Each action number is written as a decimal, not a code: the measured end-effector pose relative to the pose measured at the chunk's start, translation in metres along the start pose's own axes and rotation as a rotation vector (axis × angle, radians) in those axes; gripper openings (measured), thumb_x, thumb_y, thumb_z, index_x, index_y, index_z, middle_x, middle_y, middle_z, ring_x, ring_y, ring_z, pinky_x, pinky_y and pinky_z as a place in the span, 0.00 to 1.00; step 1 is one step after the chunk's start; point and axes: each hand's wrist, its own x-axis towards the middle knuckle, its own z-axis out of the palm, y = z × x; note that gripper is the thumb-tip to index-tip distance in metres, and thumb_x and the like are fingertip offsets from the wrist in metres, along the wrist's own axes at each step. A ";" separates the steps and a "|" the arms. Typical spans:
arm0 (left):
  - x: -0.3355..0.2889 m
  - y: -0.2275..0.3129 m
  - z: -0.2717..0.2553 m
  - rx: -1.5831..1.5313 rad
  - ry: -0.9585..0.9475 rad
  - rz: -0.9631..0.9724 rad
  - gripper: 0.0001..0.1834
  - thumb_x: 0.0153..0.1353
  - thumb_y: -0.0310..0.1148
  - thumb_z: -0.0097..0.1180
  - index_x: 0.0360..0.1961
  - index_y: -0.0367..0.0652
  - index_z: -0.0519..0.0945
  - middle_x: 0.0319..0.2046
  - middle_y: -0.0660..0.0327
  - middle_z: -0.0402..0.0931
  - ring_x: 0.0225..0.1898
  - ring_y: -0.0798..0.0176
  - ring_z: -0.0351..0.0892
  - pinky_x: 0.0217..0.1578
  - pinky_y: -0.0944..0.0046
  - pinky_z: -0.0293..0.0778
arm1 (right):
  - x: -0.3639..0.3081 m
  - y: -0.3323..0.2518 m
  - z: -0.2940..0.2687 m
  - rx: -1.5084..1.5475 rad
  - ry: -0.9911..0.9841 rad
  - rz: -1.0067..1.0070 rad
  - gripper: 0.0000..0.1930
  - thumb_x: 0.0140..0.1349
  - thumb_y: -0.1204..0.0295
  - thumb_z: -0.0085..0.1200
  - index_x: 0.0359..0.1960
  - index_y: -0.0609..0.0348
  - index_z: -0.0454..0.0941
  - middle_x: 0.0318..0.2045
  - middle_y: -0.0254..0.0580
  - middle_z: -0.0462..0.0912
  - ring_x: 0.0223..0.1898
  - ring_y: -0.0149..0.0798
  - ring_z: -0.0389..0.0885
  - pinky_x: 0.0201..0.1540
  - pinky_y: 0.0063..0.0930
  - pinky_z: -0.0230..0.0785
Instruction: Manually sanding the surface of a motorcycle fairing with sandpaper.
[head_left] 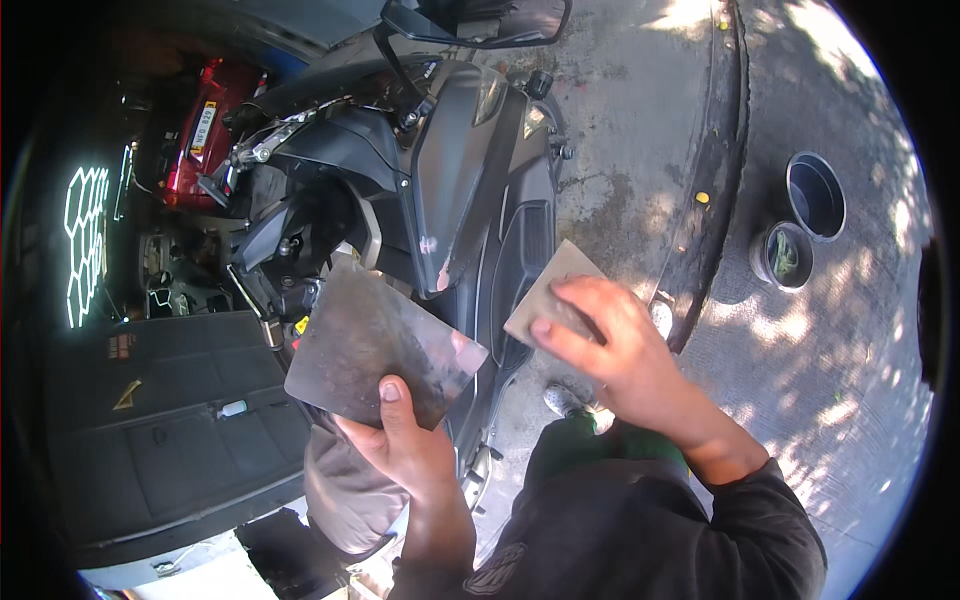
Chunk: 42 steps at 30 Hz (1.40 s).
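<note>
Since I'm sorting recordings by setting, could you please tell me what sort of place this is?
Probably a garage or vehicle workshop, partly outdoors, judging by the dark motorcycle, the red vehicle and the sun-dappled ground.

free passage: narrow gap between the grey plate (pixel 370 335) and the tan plate (pixel 545 290); wider route over concrete ground (pixel 635 180) toward one o'clock. obstacles: motorcycle (pixel 455 180) near twelve, large tub (pixel 802 190) and smaller pail (pixel 762 260) toward three.

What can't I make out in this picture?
In the head view:
Most fingers of the left hand, hidden behind the plate.
The plate's far side, turned away.
Part of the tan sheet, covered by the right hand.
The top of the mirror, cut off by the upper edge.
The green thing, too small to identify.
</note>
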 end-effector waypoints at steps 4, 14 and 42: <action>-0.004 -0.004 0.008 0.044 -0.046 0.124 0.31 0.68 0.28 0.58 0.71 0.37 0.64 0.62 0.49 0.73 0.60 0.52 0.76 0.60 0.52 0.76 | 0.005 -0.016 -0.003 -0.205 0.024 -0.086 0.26 0.54 0.72 0.56 0.56 0.34 0.82 0.58 0.38 0.78 0.60 0.48 0.75 0.65 0.54 0.63; -0.004 -0.005 0.011 0.096 -0.106 0.203 0.31 0.69 0.26 0.54 0.69 0.25 0.59 0.64 0.40 0.68 0.63 0.46 0.74 0.60 0.49 0.76 | -0.015 -0.009 0.015 -0.040 -0.208 -0.143 0.26 0.55 0.72 0.55 0.59 0.42 0.81 0.57 0.41 0.76 0.61 0.49 0.74 0.67 0.57 0.61; 0.078 -0.021 -0.107 -0.486 -0.683 -0.213 0.26 0.75 0.35 0.50 0.67 0.34 0.63 0.36 0.47 0.77 0.17 0.64 0.75 0.06 0.69 0.68 | 0.038 0.139 0.126 0.077 -0.135 -0.062 0.31 0.41 0.61 0.72 0.53 0.38 0.82 0.65 0.37 0.71 0.65 0.51 0.67 0.66 0.60 0.57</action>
